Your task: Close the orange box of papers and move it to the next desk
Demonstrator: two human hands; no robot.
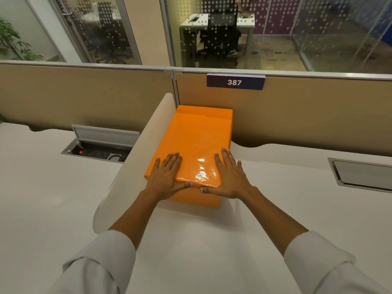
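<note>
The orange box [197, 136] lies on the white desk [275, 198], its far end against the beige partition and its left side beside a low white divider [135, 158]. Its glossy lid is down flat. My left hand [167, 177] rests palm-down on the lid's near left corner, fingers spread, thumb along the front edge. My right hand [230, 177] lies flat on the near right corner in the same way, thumb on the front edge. Neither hand wraps around the box. No papers are visible.
The neighbouring desk [42, 177] lies left of the divider, with an open cable hatch [99, 145] holding a power strip. A shut hatch [360, 175] sits at the right. A sign reading 387 [235, 82] hangs on the partition. Behind the glass stand a desk and chair.
</note>
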